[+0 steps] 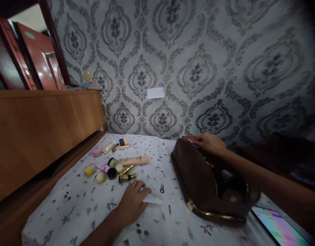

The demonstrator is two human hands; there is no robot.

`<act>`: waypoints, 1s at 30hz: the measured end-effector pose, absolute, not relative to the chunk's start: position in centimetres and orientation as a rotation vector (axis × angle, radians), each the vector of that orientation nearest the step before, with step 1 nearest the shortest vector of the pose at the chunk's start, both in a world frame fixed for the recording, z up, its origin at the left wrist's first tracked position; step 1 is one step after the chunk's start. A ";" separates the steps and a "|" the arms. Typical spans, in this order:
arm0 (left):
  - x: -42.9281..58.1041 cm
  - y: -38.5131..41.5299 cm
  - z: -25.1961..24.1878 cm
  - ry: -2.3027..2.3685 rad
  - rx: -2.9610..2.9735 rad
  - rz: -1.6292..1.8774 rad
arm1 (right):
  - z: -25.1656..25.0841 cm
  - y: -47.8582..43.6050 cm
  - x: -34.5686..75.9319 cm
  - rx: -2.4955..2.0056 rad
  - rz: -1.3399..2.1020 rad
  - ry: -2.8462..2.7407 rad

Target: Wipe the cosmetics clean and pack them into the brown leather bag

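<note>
My left hand point(133, 201) rests on the patterned sheet, its fingers closed over a crumpled white piece that looks like tissue point(154, 200). Just beyond its fingertips lie two gold and dark lipstick-like tubes point(127, 178). On the right stands a dark brown handbag point(195, 171) with gold trim, its top unzipped. My right hand point(211, 143) grips the far end of the bag's opening; the fingertips are partly hidden. A reddish-brown edge point(189, 138) shows beside those fingers, its kind unclear.
Several cosmetics lie left of centre, among them a peach tube point(134, 160), a pink jar point(97, 152) and a yellow-capped bottle point(90, 169). A lit phone point(280, 225) lies right of the bag. A wooden cabinet point(49, 126) borders the left; a papered wall point(172, 75) stands behind.
</note>
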State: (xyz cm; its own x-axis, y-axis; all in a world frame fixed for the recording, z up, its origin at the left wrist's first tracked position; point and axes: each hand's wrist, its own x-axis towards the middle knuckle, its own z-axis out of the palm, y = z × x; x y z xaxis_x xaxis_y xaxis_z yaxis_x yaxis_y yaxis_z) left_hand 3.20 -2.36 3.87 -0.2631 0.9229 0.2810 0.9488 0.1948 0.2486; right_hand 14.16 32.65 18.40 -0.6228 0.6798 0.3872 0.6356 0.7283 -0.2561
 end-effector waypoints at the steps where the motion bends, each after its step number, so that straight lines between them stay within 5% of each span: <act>1: 3.1 -2.4 3.8 -2.367 -1.863 -0.583 | 18.5 32.4 14.2 -1.036 0.130 -2.494; 12: 3.2 -2.9 3.7 -2.290 -1.891 -0.628 | 20.4 29.8 14.6 -1.127 0.078 -2.460; 17: 3.2 -2.7 3.4 -2.258 -1.838 -0.646 | 20.7 23.9 15.0 -0.594 0.161 -2.149; 23: 2.3 -2.3 2.9 -2.239 -1.796 -0.944 | 13.4 14.6 13.1 -0.132 0.568 -2.196; 30: -1.3 -3.0 5.4 -2.359 -1.474 -1.026 | 3.8 13.0 10.4 -0.348 1.231 -2.261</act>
State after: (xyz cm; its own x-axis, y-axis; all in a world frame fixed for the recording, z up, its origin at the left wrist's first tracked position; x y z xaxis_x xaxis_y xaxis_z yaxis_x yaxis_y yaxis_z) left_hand -1.31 -3.03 5.45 -0.4939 0.7239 0.4816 0.8458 0.2717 0.4591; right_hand 10.44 12.98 3.77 -0.8227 0.4611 0.3324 -0.0290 0.5499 -0.8347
